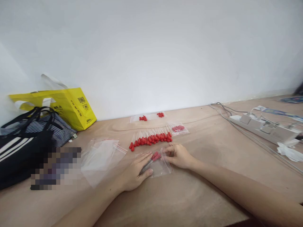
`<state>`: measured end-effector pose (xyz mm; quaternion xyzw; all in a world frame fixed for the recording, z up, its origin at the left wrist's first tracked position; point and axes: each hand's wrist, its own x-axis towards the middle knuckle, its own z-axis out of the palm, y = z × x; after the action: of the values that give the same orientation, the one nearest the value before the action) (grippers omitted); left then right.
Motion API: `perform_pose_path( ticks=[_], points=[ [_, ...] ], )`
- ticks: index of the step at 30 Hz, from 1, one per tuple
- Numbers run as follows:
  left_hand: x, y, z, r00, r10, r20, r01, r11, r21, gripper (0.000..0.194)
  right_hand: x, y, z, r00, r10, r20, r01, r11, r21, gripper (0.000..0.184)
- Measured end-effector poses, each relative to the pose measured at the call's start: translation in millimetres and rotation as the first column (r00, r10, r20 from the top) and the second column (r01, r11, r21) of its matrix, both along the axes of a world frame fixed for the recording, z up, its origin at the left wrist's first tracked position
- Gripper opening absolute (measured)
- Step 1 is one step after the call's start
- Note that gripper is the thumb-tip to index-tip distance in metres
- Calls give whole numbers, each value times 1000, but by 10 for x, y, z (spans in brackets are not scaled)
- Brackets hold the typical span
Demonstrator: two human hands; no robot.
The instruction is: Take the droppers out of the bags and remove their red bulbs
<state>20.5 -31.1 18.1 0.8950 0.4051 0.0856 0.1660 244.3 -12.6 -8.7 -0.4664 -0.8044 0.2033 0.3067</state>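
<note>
A clear zip bag (pixel 163 168) lies flat on the table between my hands, with a few red-bulbed droppers (pixel 155 156) inside it. My left hand (pixel 138 171) rests over the bag's left part, fingers stretched out and thumb apart, covering some of the droppers' thin stems. At the bag's right edge, by the zip, my right hand (pixel 177 155) has its fingers closed on the plastic. Just beyond them a row of loose droppers (pixel 151 139) is fanned out, red bulbs towards me.
Flat plastic bags (pixel 100 157) are piled at left. Filled bags (pixel 181 128) lie behind the row. A yellow bag (pixel 81 108) and a striped bag (pixel 62 126) stand at far left. A power strip (pixel 262 126) with cables and a crumpled tissue (pixel 290 152) are at right.
</note>
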Motion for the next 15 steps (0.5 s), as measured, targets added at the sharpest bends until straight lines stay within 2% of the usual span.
perform_pose_path(
  ticks=[3, 8, 13, 15],
  points=[
    [32, 6, 50, 1000, -4, -5, 4, 1000, -19, 53, -41, 19, -27, 996, -41, 85, 39, 999, 28, 20],
    [50, 8, 113, 1000, -15, -24, 14, 1000, -25, 52, -28, 43, -93, 992, 57, 111, -68, 993, 93, 30],
    [45, 8, 100, 999, -9, -35, 7, 999, -44, 53, -39, 64, -114, 997, 59, 54, -62, 997, 46, 16],
    [49, 6, 101, 999, 1, -46, -3, 999, -52, 53, -39, 77, -122, 999, 53, 12, -53, 998, 33, 18]
  ],
)
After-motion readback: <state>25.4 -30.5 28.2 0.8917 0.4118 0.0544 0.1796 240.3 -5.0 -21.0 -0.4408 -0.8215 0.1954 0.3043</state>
